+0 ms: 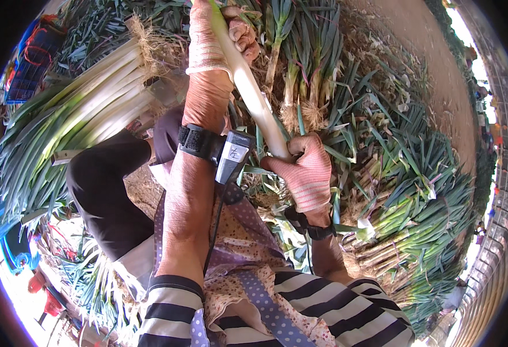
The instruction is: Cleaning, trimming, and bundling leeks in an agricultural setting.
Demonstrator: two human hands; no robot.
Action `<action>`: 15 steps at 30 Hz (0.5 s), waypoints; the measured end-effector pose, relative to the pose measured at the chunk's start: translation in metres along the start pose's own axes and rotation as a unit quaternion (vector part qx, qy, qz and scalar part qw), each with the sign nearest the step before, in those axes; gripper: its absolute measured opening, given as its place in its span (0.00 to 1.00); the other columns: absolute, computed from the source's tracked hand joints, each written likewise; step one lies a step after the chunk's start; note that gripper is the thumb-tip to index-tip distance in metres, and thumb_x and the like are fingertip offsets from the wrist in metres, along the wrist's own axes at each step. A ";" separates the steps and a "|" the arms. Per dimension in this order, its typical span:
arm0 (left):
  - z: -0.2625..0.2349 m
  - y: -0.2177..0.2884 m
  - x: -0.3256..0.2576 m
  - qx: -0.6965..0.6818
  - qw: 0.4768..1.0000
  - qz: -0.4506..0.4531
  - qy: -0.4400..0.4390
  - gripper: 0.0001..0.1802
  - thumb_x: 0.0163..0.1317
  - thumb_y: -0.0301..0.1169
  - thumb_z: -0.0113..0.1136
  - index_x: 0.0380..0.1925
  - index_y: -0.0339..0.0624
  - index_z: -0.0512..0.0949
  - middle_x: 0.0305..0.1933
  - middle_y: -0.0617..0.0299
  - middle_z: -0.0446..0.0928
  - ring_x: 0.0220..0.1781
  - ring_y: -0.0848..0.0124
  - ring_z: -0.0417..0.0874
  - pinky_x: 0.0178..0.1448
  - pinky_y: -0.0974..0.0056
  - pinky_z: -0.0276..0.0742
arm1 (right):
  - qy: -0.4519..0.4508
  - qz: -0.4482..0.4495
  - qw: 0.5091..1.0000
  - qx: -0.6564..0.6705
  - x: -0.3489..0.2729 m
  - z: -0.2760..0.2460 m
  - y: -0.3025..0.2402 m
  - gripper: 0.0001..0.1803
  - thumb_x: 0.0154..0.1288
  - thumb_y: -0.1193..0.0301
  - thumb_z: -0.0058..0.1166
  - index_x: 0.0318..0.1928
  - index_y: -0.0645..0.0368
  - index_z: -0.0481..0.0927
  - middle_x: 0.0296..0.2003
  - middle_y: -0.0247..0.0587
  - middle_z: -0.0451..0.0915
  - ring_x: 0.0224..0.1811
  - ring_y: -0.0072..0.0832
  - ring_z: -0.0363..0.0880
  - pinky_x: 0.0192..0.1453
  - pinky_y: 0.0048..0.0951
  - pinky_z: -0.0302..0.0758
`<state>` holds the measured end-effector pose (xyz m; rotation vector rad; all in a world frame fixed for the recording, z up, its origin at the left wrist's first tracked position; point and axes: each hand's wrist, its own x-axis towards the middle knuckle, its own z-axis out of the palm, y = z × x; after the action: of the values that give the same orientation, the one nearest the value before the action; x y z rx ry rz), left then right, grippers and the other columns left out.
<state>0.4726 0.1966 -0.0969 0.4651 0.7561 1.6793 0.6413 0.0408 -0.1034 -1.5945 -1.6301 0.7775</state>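
Observation:
One thick leek (254, 98) slants across the middle of the view, its white shank toward me and its green part at the top edge. My left hand (209, 46), in a pale knit glove with bare fingertips, is closed round the greener upper part, fingers curled on its right side. Lower down, my right hand (307, 176) in a pink striped glove grips the white lower end, thumb along it. The root end is hidden in that hand. A pile of cleaned leeks (106, 95) lies to the left, white shanks and roots toward the top.
Untrimmed leeks with dry outer leaves (401, 225) are heaped at right, and rooted bunches (303, 87) lie beyond my hands. My bent knee (100, 185) is beside the left pile. A blue crate (31, 66) stands at far left; bare ground (450, 87) shows at upper right.

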 end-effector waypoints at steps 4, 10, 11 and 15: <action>-0.001 -0.001 -0.002 -0.002 1.000 -0.004 0.002 0.29 0.60 0.59 0.51 0.41 0.42 0.76 0.31 0.58 0.75 0.34 0.63 0.76 0.40 0.56 0.77 | 0.013 -0.020 1.000 -0.001 -0.004 0.002 0.000 0.24 0.33 0.72 0.76 0.28 0.60 0.71 0.27 0.39 0.70 0.28 0.32 0.70 0.34 0.32 0.70; -0.003 0.000 -0.004 0.012 0.999 -0.002 0.031 0.29 0.60 0.59 0.51 0.41 0.42 0.76 0.32 0.58 0.75 0.34 0.63 0.76 0.40 0.56 0.77 | 0.042 -0.123 0.991 -0.038 -0.006 0.005 0.009 0.20 0.37 0.73 0.74 0.25 0.58 0.70 0.25 0.39 0.70 0.26 0.34 0.70 0.32 0.35 0.69; -0.003 0.000 -0.004 0.016 0.999 0.000 0.039 0.29 0.60 0.59 0.51 0.41 0.42 0.76 0.32 0.58 0.75 0.34 0.63 0.76 0.40 0.56 0.77 | 0.046 -0.184 0.978 -0.085 -0.007 0.006 0.013 0.19 0.38 0.73 0.73 0.25 0.57 0.70 0.25 0.40 0.71 0.26 0.35 0.70 0.31 0.36 0.69; -0.001 -0.001 -0.003 0.028 0.997 0.005 0.072 0.29 0.60 0.59 0.51 0.41 0.42 0.76 0.32 0.57 0.75 0.35 0.63 0.76 0.40 0.56 0.76 | 0.063 -0.152 0.982 -0.096 -0.002 0.008 0.017 0.17 0.40 0.74 0.71 0.29 0.56 0.73 0.27 0.40 0.73 0.28 0.38 0.72 0.32 0.38 0.69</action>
<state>0.4729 0.1934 -0.0979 0.3910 0.9093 1.7185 0.6443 0.0403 -0.1218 -1.4419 -1.8406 0.3633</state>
